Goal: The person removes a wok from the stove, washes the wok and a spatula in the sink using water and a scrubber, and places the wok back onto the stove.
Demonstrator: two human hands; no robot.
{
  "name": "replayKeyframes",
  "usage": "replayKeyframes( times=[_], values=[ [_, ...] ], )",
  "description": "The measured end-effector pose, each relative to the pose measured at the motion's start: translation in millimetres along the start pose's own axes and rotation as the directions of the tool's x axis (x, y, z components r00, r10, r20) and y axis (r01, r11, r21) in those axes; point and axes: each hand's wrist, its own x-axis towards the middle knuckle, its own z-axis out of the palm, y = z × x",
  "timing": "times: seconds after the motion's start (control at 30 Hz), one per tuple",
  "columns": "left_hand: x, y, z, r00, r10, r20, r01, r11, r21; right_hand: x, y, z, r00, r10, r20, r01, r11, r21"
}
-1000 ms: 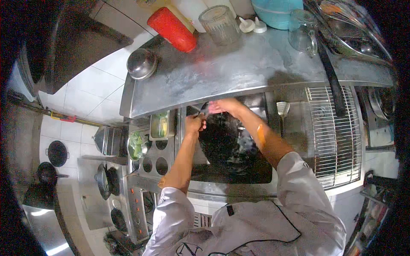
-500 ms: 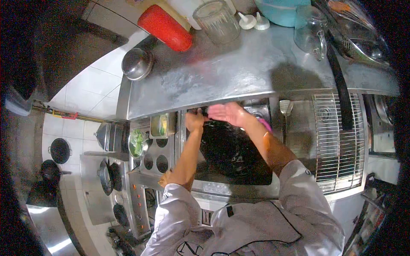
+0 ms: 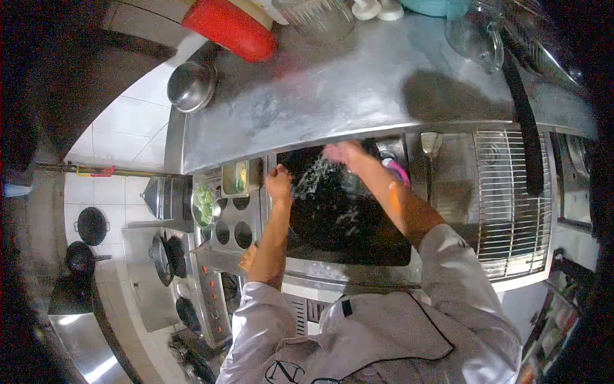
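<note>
My left hand (image 3: pixel 278 184) is closed at the left rim of a dark, wet cooking surface (image 3: pixel 345 224). Whatever its fingers hold, if anything, is hidden. Over the back of that surface, below the steel shelf edge, is my right hand (image 3: pixel 346 155), its fingers smeared by motion. A splash of water (image 3: pixel 313 176) spreads between the two hands, and wet streaks show on the black surface. Just right of my right wrist lies a pink curved object (image 3: pixel 398 171), partly hidden by the forearm.
A steel shelf (image 3: pixel 307 102) runs across the back, carrying a metal bowl (image 3: pixel 192 88), a red container (image 3: pixel 231 31) and a glass jug (image 3: pixel 474 40). Leaf greens (image 3: pixel 203 205) and a metal food pan (image 3: pixel 236 179) stand left. A spatula (image 3: pixel 431 144) and wire rack (image 3: pixel 508 211) are right.
My left hand has moved left, away from my right hand. The right hand has gone from an open palm to a blur, and water now splashes between them. The view has shifted slightly.
</note>
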Motion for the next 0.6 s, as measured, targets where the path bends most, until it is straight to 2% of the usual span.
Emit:
replayKeyframes(
  times=[0.03,0.07,0.1,0.17,0.2,0.23,0.27,0.3,0.33,0.37,0.4,0.43,0.47,0.5,0.53,0.57,0.6],
  values=[
    [-4.2,3.7,1.8,0.997,-0.067,0.024,0.068,0.994,-0.082,11.8,8.6,10.2,0.874,-0.069,-0.481,0.061,0.998,-0.032],
    [-5.3,2.3,5.5,0.997,-0.073,0.026,0.075,0.994,-0.083,-6.5,-14.7,20.2,0.94,0.06,-0.337,-0.024,0.994,0.111],
    [-6.2,1.1,7.2,0.998,-0.069,0.001,0.069,0.996,-0.065,-11.9,-10.9,-6.1,0.904,0.037,0.425,-0.185,0.931,0.314],
    [-4.6,1.2,7.2,0.998,-0.061,-0.024,0.06,0.997,-0.046,-10.9,-16.1,-8.9,0.835,0.36,0.417,-0.426,0.902,0.074],
    [-4.7,-0.7,5.6,1.0,-0.011,0.009,0.011,1.0,-0.002,19.4,15.6,-13.1,0.972,0.23,0.044,-0.234,0.965,0.123],
    [-6.0,-1.7,3.7,0.998,0.036,0.046,-0.038,0.998,0.043,50.1,49.4,-15.1,0.94,0.061,-0.337,-0.032,0.995,0.091],
    [-3.5,-4.4,4.7,0.998,0.035,0.048,-0.037,0.998,0.042,-16.9,-31.8,27.0,0.87,0.079,-0.486,-0.08,0.997,0.02],
    [-1.7,-7.0,5.7,0.999,0.037,0.022,-0.038,0.997,0.065,-18.8,-31.8,23.0,0.868,0.08,-0.49,-0.081,0.997,0.021],
    [-0.5,-8.4,6.9,0.999,0.04,-0.002,-0.039,0.995,0.091,-19.6,-26.8,13.8,0.965,0.247,-0.089,-0.23,0.959,0.168],
    [-0.4,-5.6,8.1,0.999,0.038,0.003,-0.039,0.995,0.093,-17.2,-17.6,3.6,0.882,0.324,0.343,-0.414,0.879,0.235],
    [-2.6,0.3,9.7,1.0,-0.004,0.003,0.004,0.998,0.06,-11.5,-1.7,1.8,0.974,0.152,0.167,-0.195,0.939,0.284],
    [-7.0,5.0,9.8,0.999,-0.051,0.004,0.051,0.998,0.029,-0.7,10.2,-1.2,0.983,0.149,-0.11,-0.12,0.964,0.238],
    [-9.7,8.8,9.5,0.999,-0.03,-0.015,0.031,0.993,0.11,-1.8,3.4,8.6,0.916,0.135,-0.378,-0.08,0.984,0.157],
    [-8.8,9.0,11.0,0.999,-0.031,-0.012,0.032,0.993,0.11,-7.9,0.8,10.5,0.914,0.154,-0.376,-0.099,0.982,0.164],
    [-9.6,8.4,10.1,0.999,-0.045,0.017,0.044,0.997,0.062,-16.0,-6.1,2.9,0.956,0.292,0.025,-0.292,0.941,0.172],
    [-9.3,8.2,9.4,0.997,-0.056,0.045,0.056,0.998,0.014,-19.7,-7.6,-7.3,0.823,0.383,0.42,-0.462,0.881,0.102],
    [-6.6,7.7,10.0,0.997,-0.059,0.047,0.058,0.998,0.019,-19.4,-3.8,-7.4,0.847,0.45,0.284,-0.48,0.876,0.042]
  ],
)
